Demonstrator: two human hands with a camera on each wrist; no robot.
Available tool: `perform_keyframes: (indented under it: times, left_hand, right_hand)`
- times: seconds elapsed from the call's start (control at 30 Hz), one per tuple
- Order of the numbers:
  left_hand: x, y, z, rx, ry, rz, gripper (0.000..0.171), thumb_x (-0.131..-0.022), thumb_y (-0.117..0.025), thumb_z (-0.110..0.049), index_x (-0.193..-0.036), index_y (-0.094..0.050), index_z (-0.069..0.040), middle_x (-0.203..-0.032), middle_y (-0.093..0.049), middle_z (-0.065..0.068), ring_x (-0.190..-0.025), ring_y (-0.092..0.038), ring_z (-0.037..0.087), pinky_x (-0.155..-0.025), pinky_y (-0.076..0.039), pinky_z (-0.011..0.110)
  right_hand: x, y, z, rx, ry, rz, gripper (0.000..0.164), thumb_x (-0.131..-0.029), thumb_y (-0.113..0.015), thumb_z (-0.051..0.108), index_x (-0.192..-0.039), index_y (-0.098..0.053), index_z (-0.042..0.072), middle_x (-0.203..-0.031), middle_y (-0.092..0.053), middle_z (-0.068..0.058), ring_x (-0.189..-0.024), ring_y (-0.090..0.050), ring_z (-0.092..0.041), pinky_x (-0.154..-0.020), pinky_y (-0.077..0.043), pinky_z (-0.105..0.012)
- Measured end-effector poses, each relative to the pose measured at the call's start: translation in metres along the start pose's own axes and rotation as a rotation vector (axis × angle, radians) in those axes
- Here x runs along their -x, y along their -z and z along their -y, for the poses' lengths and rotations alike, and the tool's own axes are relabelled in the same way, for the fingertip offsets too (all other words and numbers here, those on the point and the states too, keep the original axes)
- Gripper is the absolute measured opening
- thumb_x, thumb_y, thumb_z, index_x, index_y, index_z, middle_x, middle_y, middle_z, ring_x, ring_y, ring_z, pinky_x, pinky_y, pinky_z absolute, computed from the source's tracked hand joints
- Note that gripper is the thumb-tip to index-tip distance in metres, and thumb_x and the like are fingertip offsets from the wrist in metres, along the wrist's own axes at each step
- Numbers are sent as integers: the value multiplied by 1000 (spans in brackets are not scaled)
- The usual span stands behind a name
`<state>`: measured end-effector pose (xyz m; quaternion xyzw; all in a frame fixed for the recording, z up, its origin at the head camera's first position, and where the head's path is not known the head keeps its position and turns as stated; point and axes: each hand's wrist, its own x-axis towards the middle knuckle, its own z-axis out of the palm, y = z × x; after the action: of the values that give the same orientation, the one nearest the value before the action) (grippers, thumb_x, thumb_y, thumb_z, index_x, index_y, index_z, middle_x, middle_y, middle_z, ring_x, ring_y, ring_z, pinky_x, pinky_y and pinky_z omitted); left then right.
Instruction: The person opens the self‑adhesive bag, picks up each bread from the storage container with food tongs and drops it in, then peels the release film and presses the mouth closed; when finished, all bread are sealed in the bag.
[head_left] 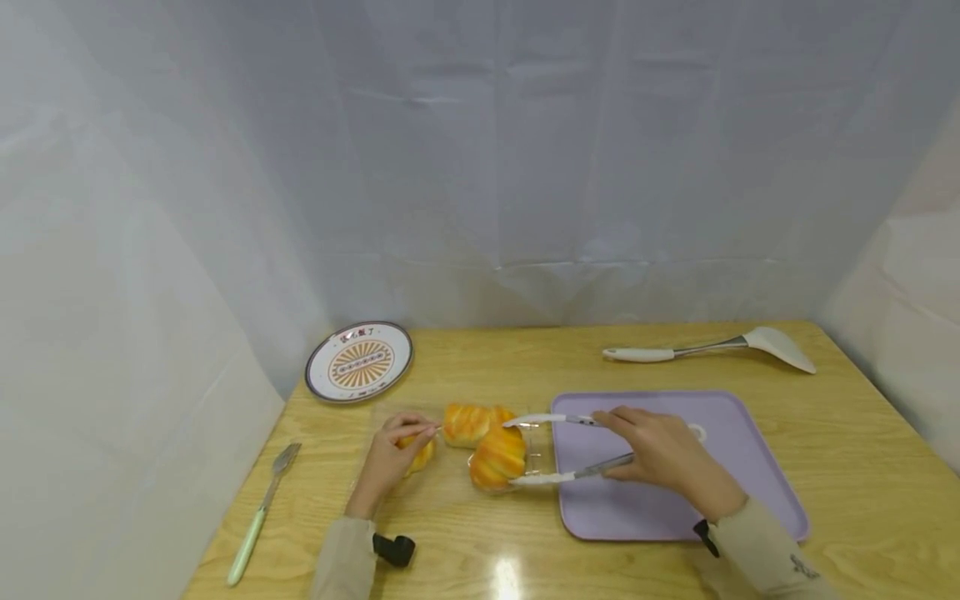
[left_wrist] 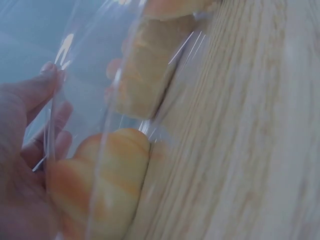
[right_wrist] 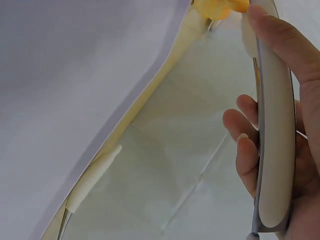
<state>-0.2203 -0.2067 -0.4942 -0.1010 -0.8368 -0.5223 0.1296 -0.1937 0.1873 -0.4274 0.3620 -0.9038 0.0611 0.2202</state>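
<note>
My left hand (head_left: 392, 454) pinches the edge of a clear plastic bag (left_wrist: 85, 30) between thumb and fingers. Inside lies a golden bread roll (left_wrist: 110, 180), close beside that hand. An oblong bread (head_left: 467, 423) lies farther right, and a ridged roll (head_left: 498, 458) sits at the bag's right end. My right hand (head_left: 660, 450) grips a pair of tongs (head_left: 551, 478) with white tips and metal arms. Its arms are spread wide, one tip at the far side of the ridged roll and one at its near side. In the right wrist view, the pale handle (right_wrist: 277, 135) lies along the palm.
Under my right hand is a lilac tray (head_left: 765, 492). A white-handled turner (head_left: 637, 355) lies behind it. At the back left stands a patterned plate (head_left: 322, 371), with a green-handled fork (head_left: 247, 546) near the table's left edge. Pale sheeting surrounds the table.
</note>
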Motion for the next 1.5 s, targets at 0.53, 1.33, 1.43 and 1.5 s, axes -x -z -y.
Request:
perform_keyframes:
  times: [0.53, 1.33, 1.43, 1.5]
  left_hand:
    - [1, -1, -3, 27, -28, -13, 12, -86, -72, -5, -96, -77, 0, -102, -69, 13, -99, -54, 7, -90, -44, 17]
    - [5, 2, -22, -48, -50, -2, 12, -87, -69, 0, -96, -75, 5, -100, -68, 19, -99, -57, 20, -87, -44, 15]
    - [4, 1, -20, -44, -53, -5, 12, -87, -69, 0, -95, -75, 5, -100, -68, 18, -99, -57, 19, -87, -44, 15]
    - [3, 0, -14, -45, -52, -10, 12, -86, -70, -1, -95, -76, 3, -100, -69, 16, -99, -56, 17, -87, -44, 16]
  right_hand:
    - [3, -14, 38, -105, -204, -68, 65, -58, -89, 45, -109, -70, 10, -85, -71, -1, -60, -62, -12, -49, -47, -22]
    - [-16, -15, 17, 59, 107, -176, 80, -50, -94, 44, -117, -65, 10, -99, -71, -5, -75, -69, -21, -65, -59, -33]
    - [-19, -18, 18, 50, 119, -189, 78, -50, -94, 43, -115, -66, 10, -97, -71, -4, -72, -68, -20, -62, -58, -32]
    - [-19, -18, 19, 45, 106, -193, 75, -50, -94, 43, -112, -67, 11, -94, -71, -4, -69, -68, -19, -58, -57, -29]
